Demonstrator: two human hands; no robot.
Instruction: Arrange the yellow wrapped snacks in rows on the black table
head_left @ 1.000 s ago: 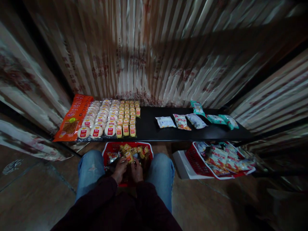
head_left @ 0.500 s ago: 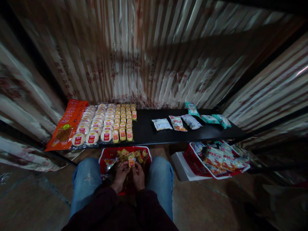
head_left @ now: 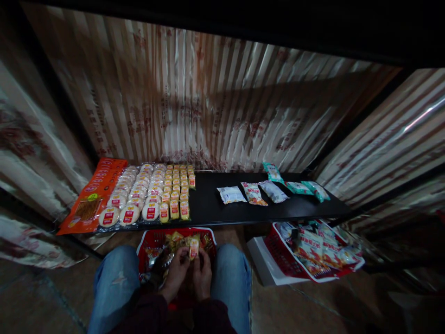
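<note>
Between both hands, above a red basket (head_left: 142,253), I hold one small yellow wrapped snack packet (head_left: 193,248) upright, its red and white label facing me. My left hand (head_left: 177,271) pinches it from the left side. My right hand (head_left: 202,273) grips it from the right and below. More yellow packets (head_left: 175,237) lie loose in the basket under the hands. On the black shelf (head_left: 205,197) ahead, rows of matching yellow packets (head_left: 174,208) stand beside rows of round white wrapped crackers (head_left: 130,215).
A large orange bag (head_left: 86,204) lies at the shelf's left end. White bags (head_left: 255,193) and green bags (head_left: 299,187) are on its right half. A second red basket (head_left: 283,253), full of snack bags, sits on a white box (head_left: 262,264). Dark shelf posts (head_left: 52,79) and striped sheeting surround the shelf.
The view has tilted up, so the shelf and baskets appear lower. Both hands still hold the yellow packet, now slightly further right over the basket.
</note>
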